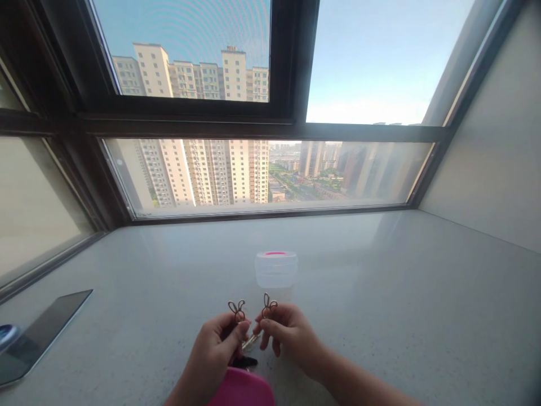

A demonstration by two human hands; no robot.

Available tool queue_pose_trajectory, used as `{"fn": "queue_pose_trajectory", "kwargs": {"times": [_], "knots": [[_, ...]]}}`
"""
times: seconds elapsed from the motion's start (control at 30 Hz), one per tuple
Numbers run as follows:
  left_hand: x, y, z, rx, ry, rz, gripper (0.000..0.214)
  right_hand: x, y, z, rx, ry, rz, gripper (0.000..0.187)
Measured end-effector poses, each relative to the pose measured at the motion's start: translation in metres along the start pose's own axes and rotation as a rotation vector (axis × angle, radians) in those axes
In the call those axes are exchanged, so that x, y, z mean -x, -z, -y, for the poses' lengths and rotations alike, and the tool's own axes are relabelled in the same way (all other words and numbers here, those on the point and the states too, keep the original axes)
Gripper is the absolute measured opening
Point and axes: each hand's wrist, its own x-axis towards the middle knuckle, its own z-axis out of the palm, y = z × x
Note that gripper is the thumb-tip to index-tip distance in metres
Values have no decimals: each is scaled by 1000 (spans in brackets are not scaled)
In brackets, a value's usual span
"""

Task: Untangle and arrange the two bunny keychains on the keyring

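Note:
Between the thumb and fingers of my left hand (218,345) is a rabbit-shaped wire clip (237,308), with its two looped ears pointing up. My right hand (291,337) pinches a similar rabbit-shaped wire clip (267,305) beside it, and the two clips are a little apart. Some thin gold-coloured pieces (250,341) show below and between the hands, partly covered by fingers. A black pointed object (245,362) lies under my left hand, mostly hidden. In front of me a bright pink object (243,388) is partly covered by my left wrist.
A small translucent plastic box (276,272) with a pink mark on top stands beyond my hands on the pale speckled sill (380,304). At the left lies a dark flat device (42,338) with a round blue-grey piece (7,336) on it. Dark window frames (270,131) border the sill.

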Motion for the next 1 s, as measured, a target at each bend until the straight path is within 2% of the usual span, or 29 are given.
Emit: {"fn": "queue_pose_trajectory", "kwargs": {"times": [0.23, 0.43, 0.67, 1.0], "knots": [[-14, 22, 2, 123, 25, -9, 26, -2, 9, 2, 70, -76, -15, 31], [-20, 22, 13, 169, 78, 40, 25, -5, 14, 1, 58, -98, 26, 33], [-21, 22, 19, 232, 76, -49, 25, -5, 17, 0, -7, -108, 29, 31], [-23, 19, 13, 242, 66, 0, 23, -5, 17, 3, 27, -82, -65, 29]]}}
